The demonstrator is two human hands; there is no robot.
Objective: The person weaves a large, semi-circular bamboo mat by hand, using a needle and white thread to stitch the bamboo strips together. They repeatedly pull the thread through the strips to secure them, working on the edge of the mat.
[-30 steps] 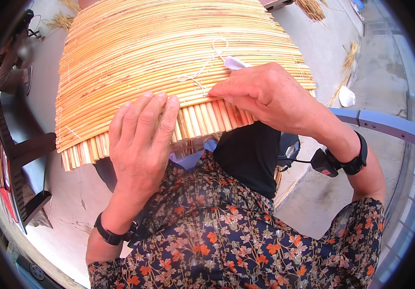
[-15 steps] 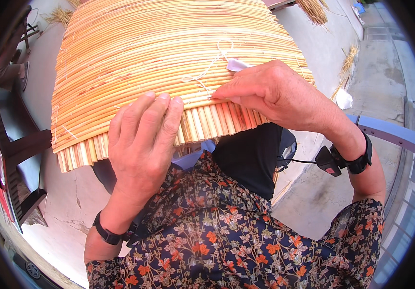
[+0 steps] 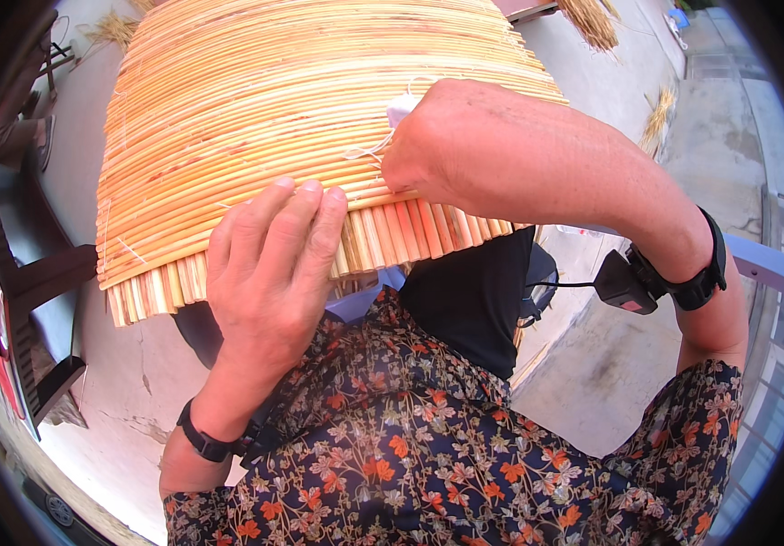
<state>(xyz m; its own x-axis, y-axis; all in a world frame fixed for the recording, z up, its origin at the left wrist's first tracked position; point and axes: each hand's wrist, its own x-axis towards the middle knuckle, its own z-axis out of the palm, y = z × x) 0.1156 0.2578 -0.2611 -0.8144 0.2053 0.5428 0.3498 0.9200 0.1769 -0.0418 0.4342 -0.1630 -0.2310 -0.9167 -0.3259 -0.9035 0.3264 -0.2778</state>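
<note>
A mat of straw-coloured reed stalks (image 3: pixel 255 118) lies before me, its near edge showing a row of cut stalk ends laid crosswise beneath the long stalks. My left hand (image 3: pixel 269 246) grips this edge at the middle, fingers stretched over the top stalks, thumb hidden. To its right, my right hand (image 3: pixel 433 146) is closed and turned with its back up, low against the edge stalks. Thin white string (image 3: pixel 369 148) runs into its fingers, whose tips are mostly hidden. A small whitish piece (image 3: pixel 401 109) shows just beyond the knuckles, partly covered by the hand.
Straw bundles lie on the floor at the far right (image 3: pixel 589 23) and far left (image 3: pixel 114 29). Dark furniture (image 3: pixel 46 273) stands at the left, near another person's shoe (image 3: pixel 46 141). A lilac curved bar (image 3: pixel 756 262) is at my right. A cable hangs from my right wrist device (image 3: pixel 627 280).
My right hand has rolled over, its wrist and forearm rising and its back turning up, and has shifted slightly left. The whitish piece has moved left. My left hand stays put.
</note>
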